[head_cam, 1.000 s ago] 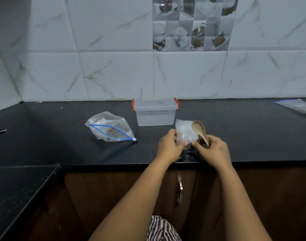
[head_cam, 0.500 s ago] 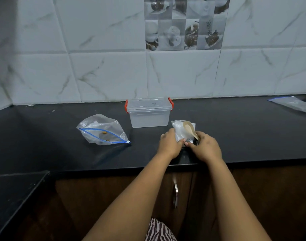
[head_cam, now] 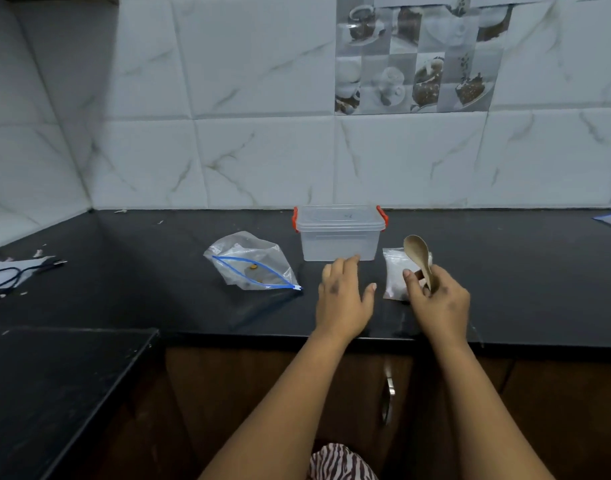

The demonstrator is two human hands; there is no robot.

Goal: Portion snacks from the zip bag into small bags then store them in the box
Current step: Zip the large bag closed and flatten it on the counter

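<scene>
Items counted on the black counter [head_cam: 505,289]: one clear box [head_cam: 339,241] with lid on and two red clips; one zip bag [head_cam: 252,263] with blue seal line; one small bag [head_cam: 396,271]; one wooden spoon [head_cam: 420,256]; two hands.

Zip bag: lying flat left of the box, apart from it, long axis running from upper left to lower right, blue-sealed mouth toward the front edge; a few small brown pieces are seen inside.

Small bag: placed just right of the box, long axis front to back.

Right hand [head_cam: 439,303]: closed around the spoon handle, bowl pointing up and slightly back, thumb touching the small bag.

Left hand [head_cam: 342,299]: fingers spread, nothing held, fingertips reaching the box's front lower edge.

Open counter is seen to the far right and behind the zip bag; a dark cable [head_cam: 16,275] lies at the left margin. Both hands are near the front counter edge
</scene>
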